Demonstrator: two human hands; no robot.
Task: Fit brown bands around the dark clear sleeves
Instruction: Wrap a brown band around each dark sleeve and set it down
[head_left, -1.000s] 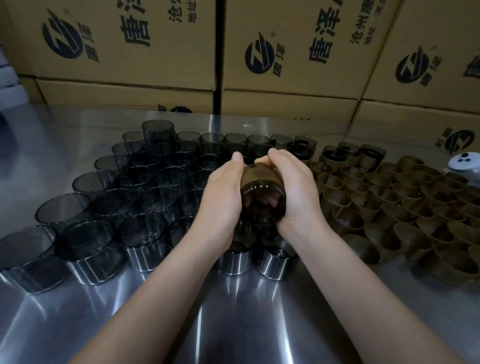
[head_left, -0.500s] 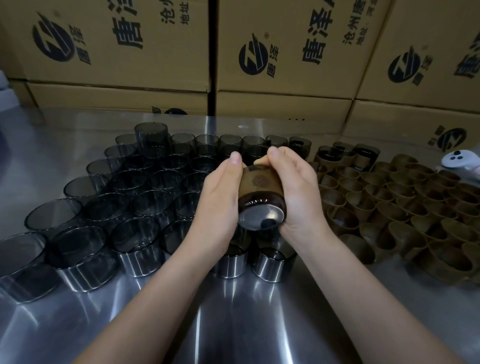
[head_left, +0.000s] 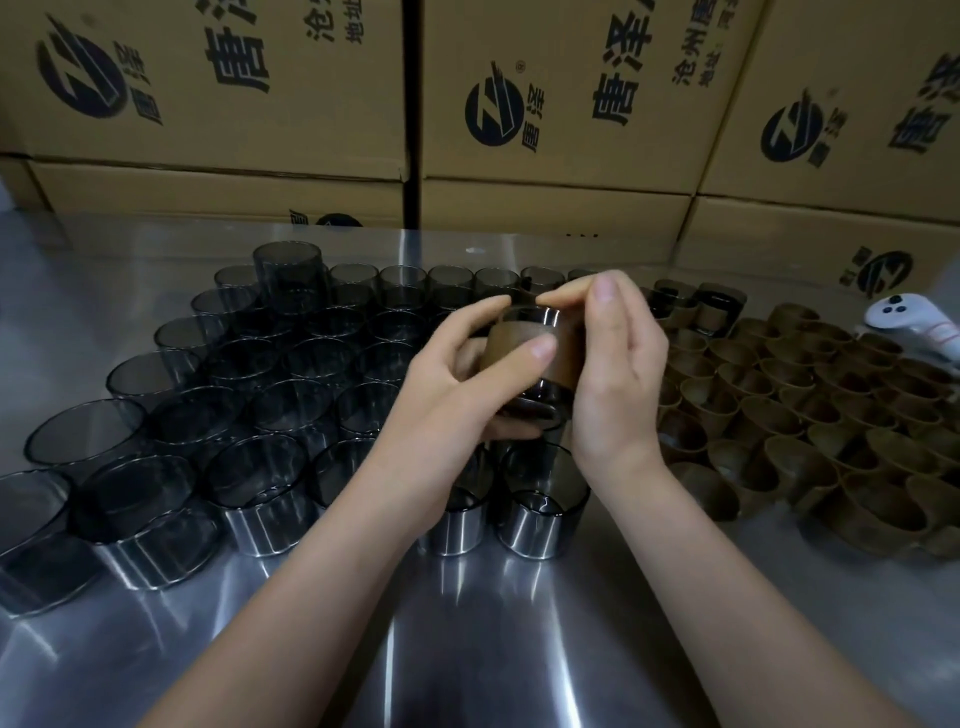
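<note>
A dark clear sleeve (head_left: 535, 317) with a brown band (head_left: 514, 358) around its middle is held upright above the table, between both hands. My left hand (head_left: 457, 384) grips it from the left, thumb across the band. My right hand (head_left: 613, 374) holds it from the right, fingers curled over the rim. Several bare dark clear sleeves (head_left: 249, 395) stand packed on the table at the left. Several loose brown bands (head_left: 810, 421) lie packed at the right. Two or three banded sleeves (head_left: 717, 312) stand behind the bands.
The metal table (head_left: 467, 634) is shiny and reflective near me. Cardboard boxes (head_left: 561, 104) with printed logos are stacked along the far edge. A white controller (head_left: 914, 325) lies at the far right. One taller dark sleeve (head_left: 288, 275) stands on others at the back left.
The banded sleeve was tipped with its open end toward me; it now stands upright in my hands, raised a little. My fingers have shifted around its rim and band.
</note>
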